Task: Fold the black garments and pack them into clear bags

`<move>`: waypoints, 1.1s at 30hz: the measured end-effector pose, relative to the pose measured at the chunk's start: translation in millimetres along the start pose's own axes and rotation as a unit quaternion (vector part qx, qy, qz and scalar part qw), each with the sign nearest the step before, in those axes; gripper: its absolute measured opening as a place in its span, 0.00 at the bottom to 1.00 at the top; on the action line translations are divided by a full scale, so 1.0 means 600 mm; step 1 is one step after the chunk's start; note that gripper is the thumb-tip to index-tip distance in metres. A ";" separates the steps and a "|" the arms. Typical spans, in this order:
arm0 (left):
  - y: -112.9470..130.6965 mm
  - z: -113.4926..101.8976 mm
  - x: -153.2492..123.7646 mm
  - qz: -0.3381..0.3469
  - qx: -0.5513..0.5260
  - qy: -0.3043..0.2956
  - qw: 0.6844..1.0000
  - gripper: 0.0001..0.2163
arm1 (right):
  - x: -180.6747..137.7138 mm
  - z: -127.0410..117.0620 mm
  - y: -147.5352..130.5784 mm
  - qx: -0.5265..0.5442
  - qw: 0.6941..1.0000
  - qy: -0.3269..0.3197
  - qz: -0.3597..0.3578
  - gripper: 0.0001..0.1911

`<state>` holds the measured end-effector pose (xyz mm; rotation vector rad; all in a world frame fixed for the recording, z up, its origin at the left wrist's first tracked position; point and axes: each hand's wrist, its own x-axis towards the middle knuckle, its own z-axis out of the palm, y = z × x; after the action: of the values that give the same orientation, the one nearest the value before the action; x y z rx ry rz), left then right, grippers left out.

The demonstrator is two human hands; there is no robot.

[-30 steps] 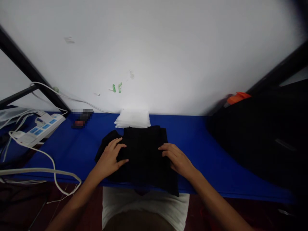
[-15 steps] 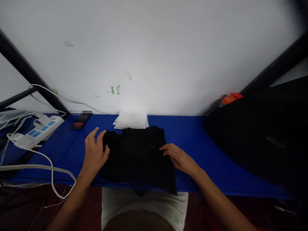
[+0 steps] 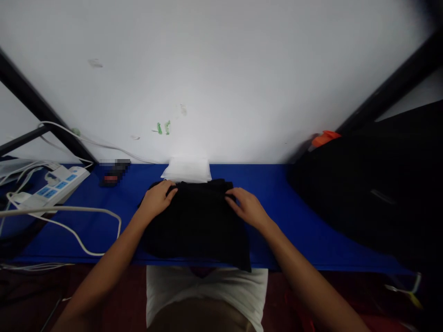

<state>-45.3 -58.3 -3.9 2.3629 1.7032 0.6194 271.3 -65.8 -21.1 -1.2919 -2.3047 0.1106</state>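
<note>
A folded black garment point(image 3: 197, 226) lies in front of me on the blue tabletop point(image 3: 270, 184), its near right corner at the front edge. What kind of garment it is, I cannot tell. My left hand point(image 3: 157, 199) is at its far left part, fingers bent and thumb closed on the cloth. At the far right corner my right hand point(image 3: 247, 207) pinches the edge between thumb and fingers. Just beyond the garment sits a stack of white, thin packets point(image 3: 188, 169) against the wall.
On the left are a white power strip point(image 3: 55, 189), a loose white cable point(image 3: 79, 242) hanging near my left forearm, and a dark, partly blurred-out object point(image 3: 116, 173). A big black bulky thing point(image 3: 363, 193) fills the right side, with something orange point(image 3: 326, 138) behind it.
Both hands have moved away from me to the garment's far edge and closed on it. My left hand was spread beside the cloth before. The white cable has shifted up.
</note>
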 end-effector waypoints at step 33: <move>0.015 -0.016 -0.176 -0.084 -0.067 -0.045 0.993 0.18 | -0.133 -0.006 -0.147 -0.094 0.986 -0.056 -0.127 0.17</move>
<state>-69.8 -161.3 -16.7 2.0971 1.7405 0.5714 238.4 -180.4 -21.7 -1.0893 -2.6084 -0.1264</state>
